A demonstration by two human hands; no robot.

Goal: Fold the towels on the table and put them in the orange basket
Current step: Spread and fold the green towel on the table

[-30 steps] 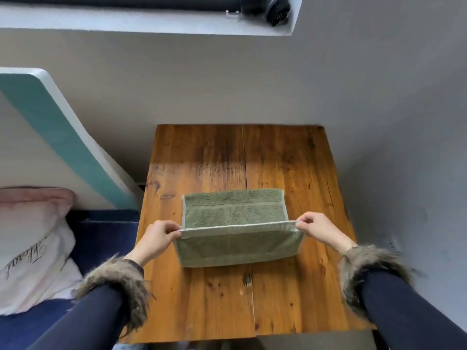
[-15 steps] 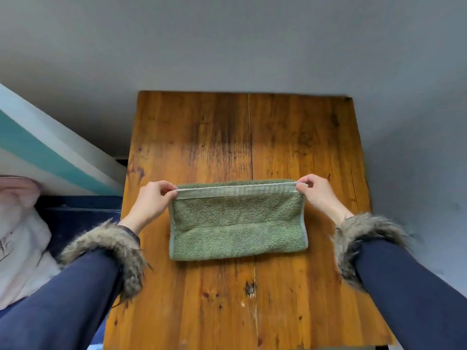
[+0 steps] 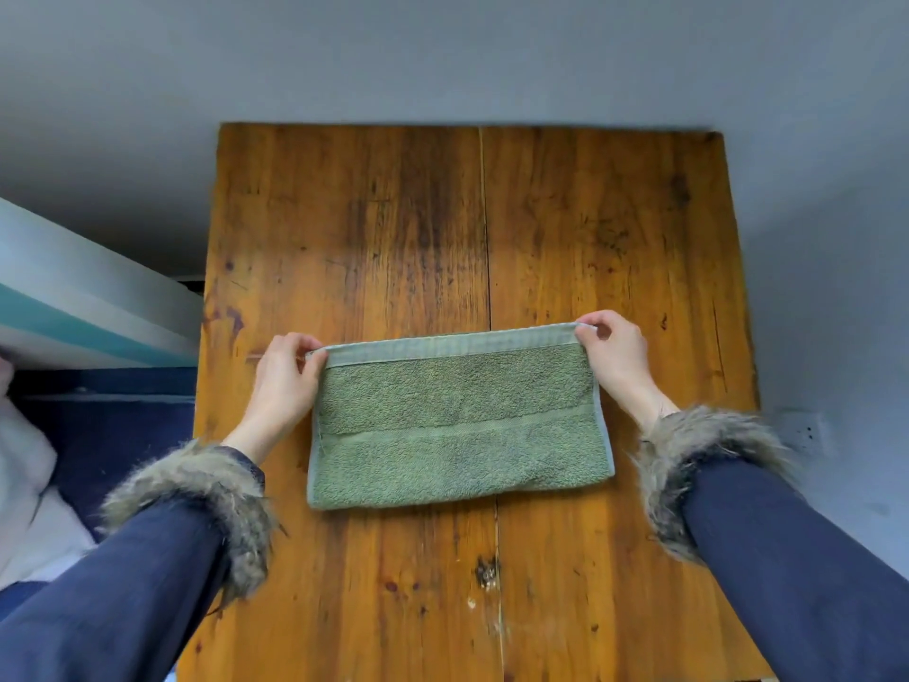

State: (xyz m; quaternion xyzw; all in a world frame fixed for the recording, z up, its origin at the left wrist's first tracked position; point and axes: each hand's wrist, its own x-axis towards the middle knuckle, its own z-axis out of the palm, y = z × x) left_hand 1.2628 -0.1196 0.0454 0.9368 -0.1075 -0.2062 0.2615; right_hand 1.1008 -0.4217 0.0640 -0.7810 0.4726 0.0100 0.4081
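Head view: left hand (image 3: pixel 285 381) and right hand (image 3: pixel 615 356) each pinch a far corner of the green towel (image 3: pixel 457 420), lying folded mid-table (image 3: pixel 590 214). Align edges squarely, then press flat.

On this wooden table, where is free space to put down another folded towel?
The table is bare between its far edge and the green towel, the largest patch. A second bare patch lies between the towel's near fold and the near edge. The strips beside the towel are crowded: the left hand and right hand pinch its far corners there.
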